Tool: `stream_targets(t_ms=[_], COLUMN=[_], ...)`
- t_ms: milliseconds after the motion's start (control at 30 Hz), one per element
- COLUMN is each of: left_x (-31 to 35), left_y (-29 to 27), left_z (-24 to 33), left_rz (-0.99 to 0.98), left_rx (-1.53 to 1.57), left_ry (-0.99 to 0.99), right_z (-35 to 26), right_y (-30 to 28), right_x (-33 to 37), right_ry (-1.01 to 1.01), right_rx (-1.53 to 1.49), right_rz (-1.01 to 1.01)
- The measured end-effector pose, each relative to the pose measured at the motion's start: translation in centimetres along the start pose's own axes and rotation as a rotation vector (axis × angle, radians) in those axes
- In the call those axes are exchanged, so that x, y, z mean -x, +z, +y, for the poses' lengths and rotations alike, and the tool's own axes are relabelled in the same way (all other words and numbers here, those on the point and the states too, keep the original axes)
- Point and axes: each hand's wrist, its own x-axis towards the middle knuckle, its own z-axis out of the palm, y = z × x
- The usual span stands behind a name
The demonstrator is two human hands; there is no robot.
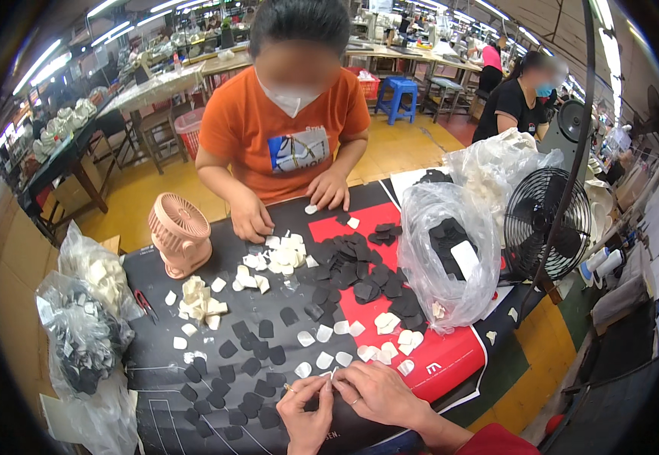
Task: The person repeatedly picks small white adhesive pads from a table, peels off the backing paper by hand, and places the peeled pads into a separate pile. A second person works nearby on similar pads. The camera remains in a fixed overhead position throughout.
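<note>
At six o'clock on the desk (193, 425), the left hand (305, 409) and right hand (375, 390) are pinching one white piece (329, 374) between them. Many black pieces (231, 371) and white ones are lying loose, so most work is remaining.

At the table's (155, 394) near edge, the left hand (305, 413) and right hand (375, 390) meet over a small piece (328, 375). Loose pieces (345, 273) lie spread across the mat (451, 356) before them. A small fan (180, 233) stands to the left, bags (87, 326) beyond it at the left edge; a bag (451, 258) and larger fan (546, 224) stand right. A co-worker (284, 121) sits opposite, hands on the pieces.
</note>
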Motion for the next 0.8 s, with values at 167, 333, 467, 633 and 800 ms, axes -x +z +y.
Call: stream_targets(t_ms=[167, 333, 467, 633, 800], left_x=[0.5, 0.5, 0.8, 0.8, 0.8], left_y=[-0.7, -0.4, -0.4, -1.2, -1.7], left_z=[-0.8, -2.7, -3.0, -1.2, -0.4], left_rz=[-0.008, 0.03, 0.011, 0.099, 0.149], left_rx=[-0.065, 0.114, 0.174, 0.014, 0.065], left_ry=[0.027, 0.016, -0.062, -0.051, -0.083], right_z=[-0.1, -0.3, -0.7, -0.8, 0.4], right_y=[0.8, 1.4, 1.6, 1.0, -1.1], right_x=[0.0, 0.0, 0.2, 1.1, 1.8], right_ry=[-0.078, -0.088, -0.085, -0.043, 0.03], right_rx=[0.005, 0.034, 0.048, 0.006, 0.049], right_rz=[0.049, 0.061, 0.076, 0.16, 0.229])
